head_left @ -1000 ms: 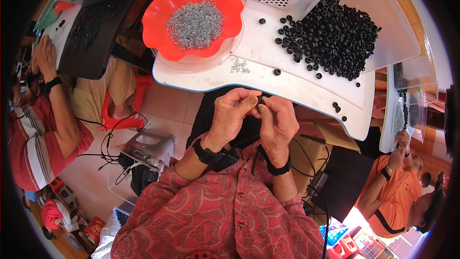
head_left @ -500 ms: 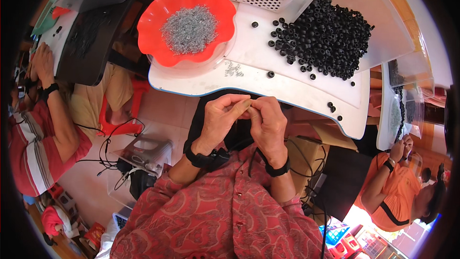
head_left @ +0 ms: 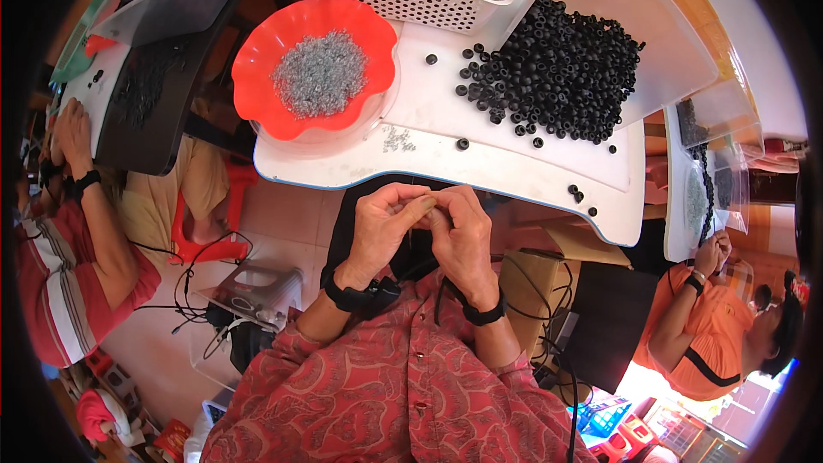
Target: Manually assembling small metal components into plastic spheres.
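Just off the front edge of the white table [head_left: 326,170], my left hand [head_left: 383,225] and my right hand [head_left: 460,236] meet with their fingertips pinched together. Whatever lies between those fingertips is too small and hidden to make out. Beyond them, a red wavy-rimmed bowl [head_left: 257,60] holds a heap of small clear-grey pieces [head_left: 319,73]. A few similar pieces [head_left: 398,139] lie loose on the table in front of the bowl. Toward the right spreads a large pile of small round black parts with holes [head_left: 566,69], with several strays around it.
A white perforated basket [head_left: 411,0] with black parts stands at the back. A translucent bin [head_left: 660,43] lies behind the pile. Cables and a cardboard box [head_left: 536,283] are below right, a grey stool [head_left: 257,287] below left. People work at the left [head_left: 86,266] and right [head_left: 694,326].
The view has shifted, so the table and its contents sit slightly further left. My hands stay pinched together, with only slight finger movement.
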Action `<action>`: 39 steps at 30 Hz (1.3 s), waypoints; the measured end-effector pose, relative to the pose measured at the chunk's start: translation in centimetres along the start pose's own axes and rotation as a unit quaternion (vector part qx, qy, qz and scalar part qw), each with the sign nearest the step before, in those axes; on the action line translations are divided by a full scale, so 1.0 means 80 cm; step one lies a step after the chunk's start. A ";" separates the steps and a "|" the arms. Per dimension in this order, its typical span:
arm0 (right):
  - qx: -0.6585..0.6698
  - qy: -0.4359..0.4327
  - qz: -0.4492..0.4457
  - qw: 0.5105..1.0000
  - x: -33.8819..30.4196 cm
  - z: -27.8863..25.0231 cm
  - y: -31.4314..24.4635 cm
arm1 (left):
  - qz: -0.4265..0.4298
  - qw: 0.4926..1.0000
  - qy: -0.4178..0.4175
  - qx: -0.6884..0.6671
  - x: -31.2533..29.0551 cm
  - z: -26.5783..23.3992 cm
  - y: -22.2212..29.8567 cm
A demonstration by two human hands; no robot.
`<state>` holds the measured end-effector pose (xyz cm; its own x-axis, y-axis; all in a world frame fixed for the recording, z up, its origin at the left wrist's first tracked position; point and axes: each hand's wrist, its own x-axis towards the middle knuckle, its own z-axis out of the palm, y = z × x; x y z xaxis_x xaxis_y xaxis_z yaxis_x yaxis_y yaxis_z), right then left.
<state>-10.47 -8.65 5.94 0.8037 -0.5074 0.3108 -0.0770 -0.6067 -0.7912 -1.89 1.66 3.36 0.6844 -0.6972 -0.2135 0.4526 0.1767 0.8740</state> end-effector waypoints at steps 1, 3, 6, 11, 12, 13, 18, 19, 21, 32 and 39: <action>0.009 0.000 0.006 1.000 -0.001 -0.001 0.001 | -0.003 1.000 -0.004 -0.013 0.000 0.000 0.000; 0.018 0.000 0.013 1.000 -0.002 -0.002 -0.001 | -0.008 1.000 -0.009 -0.026 0.000 -0.001 -0.001; 0.130 0.058 0.103 0.984 -0.005 0.001 -0.002 | -0.002 0.999 -0.028 -0.019 0.004 -0.006 0.000; 0.218 0.144 0.130 0.956 -0.008 0.005 0.004 | -0.021 0.980 -0.097 -0.173 0.006 -0.006 0.001; 0.218 0.145 0.131 0.956 -0.008 0.005 0.003 | -0.028 0.972 -0.111 -0.207 0.006 -0.006 0.002; 0.219 0.130 0.124 0.959 -0.009 0.005 0.003 | -0.029 0.972 -0.112 -0.206 0.005 -0.006 0.001; 0.226 0.039 0.118 0.966 -0.011 0.011 -0.014 | -0.033 0.963 -0.084 -0.255 -0.002 -0.002 0.003; 0.220 0.033 0.094 0.971 -0.009 0.016 -0.015 | -0.034 0.963 -0.085 -0.255 -0.003 -0.001 0.004; 0.192 -0.004 0.132 0.972 -0.013 0.014 -0.020 | -0.042 0.955 -0.125 -0.266 -0.005 0.000 0.007; 0.206 0.035 0.104 0.972 -0.011 0.018 -0.023 | -0.040 0.952 -0.107 -0.282 -0.015 0.010 0.018; 0.191 0.035 0.048 0.980 -0.014 0.007 -0.033 | -0.040 0.932 -0.170 -0.317 -0.017 0.008 0.022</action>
<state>-10.84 -6.09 7.37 0.7595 -0.6006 0.2497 0.0858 -0.2880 -0.9538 -2.34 2.47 5.46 0.4618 -0.8867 -0.0225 0.8154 0.4144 0.4042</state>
